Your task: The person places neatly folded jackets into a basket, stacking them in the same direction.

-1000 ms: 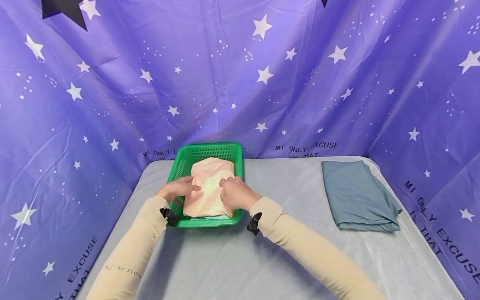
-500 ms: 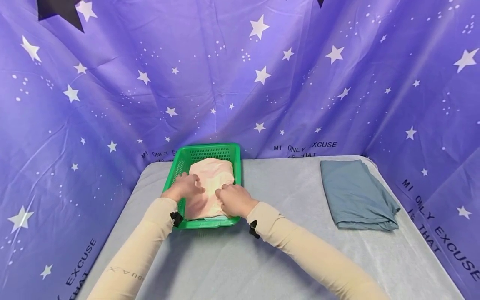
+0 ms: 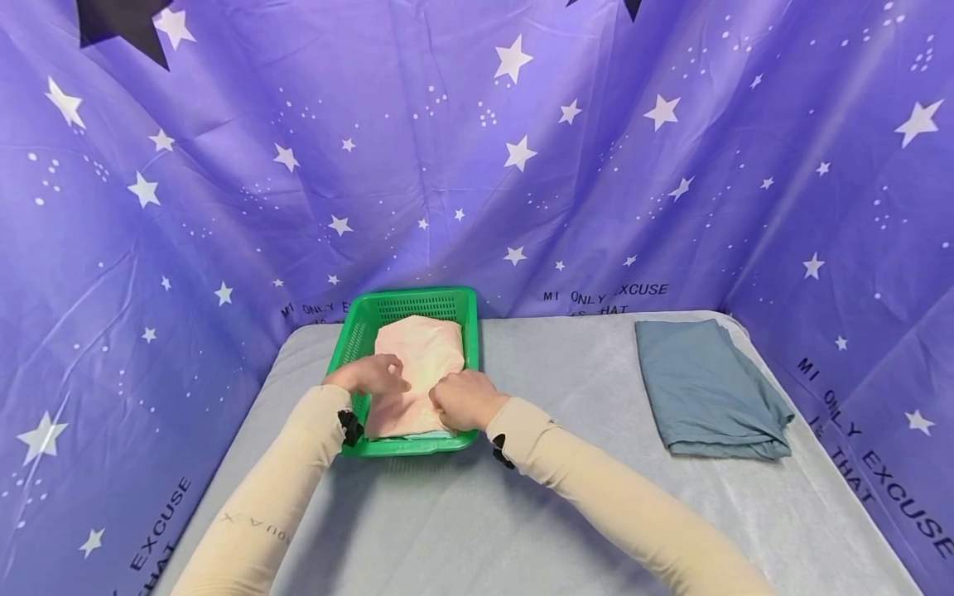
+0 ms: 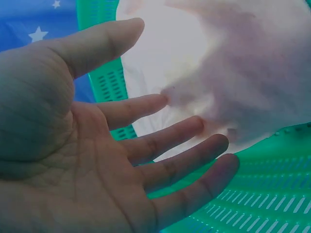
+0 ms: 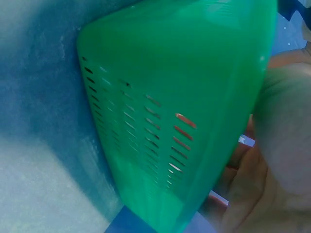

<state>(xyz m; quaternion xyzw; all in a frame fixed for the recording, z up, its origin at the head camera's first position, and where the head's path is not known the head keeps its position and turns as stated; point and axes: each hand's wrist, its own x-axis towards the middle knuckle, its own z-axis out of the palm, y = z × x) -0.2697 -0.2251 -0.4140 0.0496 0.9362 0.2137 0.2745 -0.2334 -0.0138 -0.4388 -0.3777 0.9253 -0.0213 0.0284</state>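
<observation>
A pink cloth [image 3: 419, 343] is laid inside a green basket [image 3: 406, 448], and a thin strip of pale green cloth [image 3: 425, 436] can be seen under its near edge. The left hand [image 3: 368, 375] is held over the left part of the pink cloth, with its thumb and fingers spread apart; whether the cloth is touched by the fingertips cannot be told. It is set a little farther in over the cloth than one second ago. The right hand [image 3: 465, 399] is held at the right rim of the basket, with its fingers bent down inside; whether any cloth is pinched by them cannot be told. It has been brought closer to the near end of the basket. The basket is kept in the same spot on the gray table [image 3: 566, 381]. The folded blue-gray cloth [image 3: 708, 389], well apart on the right, is left unmoved.
</observation>
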